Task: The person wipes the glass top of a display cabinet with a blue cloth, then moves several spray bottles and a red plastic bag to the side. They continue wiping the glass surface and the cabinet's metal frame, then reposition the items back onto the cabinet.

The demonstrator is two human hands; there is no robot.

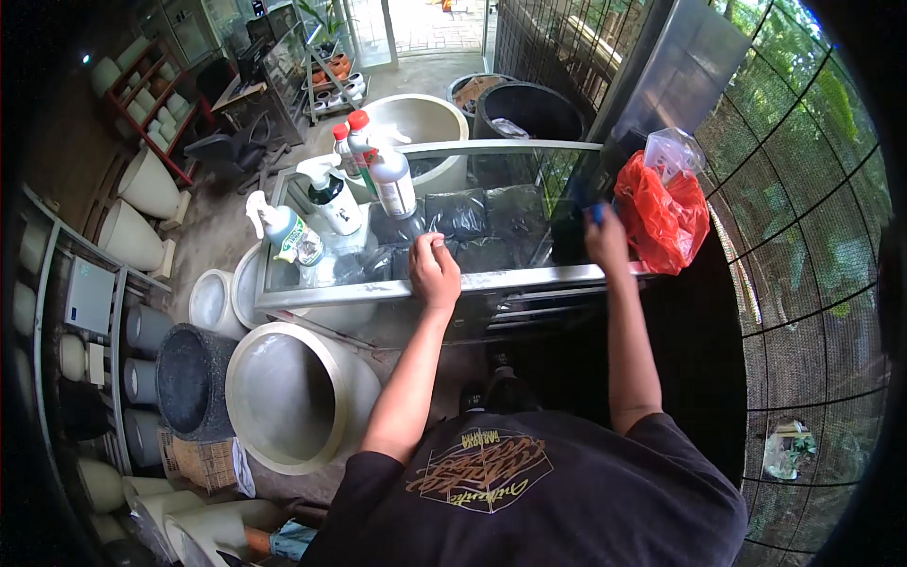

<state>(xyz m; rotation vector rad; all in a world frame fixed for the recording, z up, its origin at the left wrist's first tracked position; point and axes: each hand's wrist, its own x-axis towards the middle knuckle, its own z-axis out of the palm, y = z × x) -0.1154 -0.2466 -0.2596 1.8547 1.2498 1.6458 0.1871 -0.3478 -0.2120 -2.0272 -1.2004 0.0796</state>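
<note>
Two hands at a glass tank (pixel 510 146) among pots

The left hand (pixel 433 269) rests on the tank's near rim, fingers curled in, nothing visibly held; the right hand (pixel 603 236) grips a small blue thing (pixel 597 214) at the right end; four bottles on the left: two spray bottles (pixel 326 198), two red-capped (pixel 385 165), white labels; one red bag (pixel 661 217) hangs right.

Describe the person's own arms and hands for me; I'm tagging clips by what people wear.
Both forearms are bare, with no gloves, watch or wristband visible. The left hand and right hand show no rings that I can make out. Short black sleeves end above the elbows; they belong to a black T-shirt with an orange and cream printed design.
</note>
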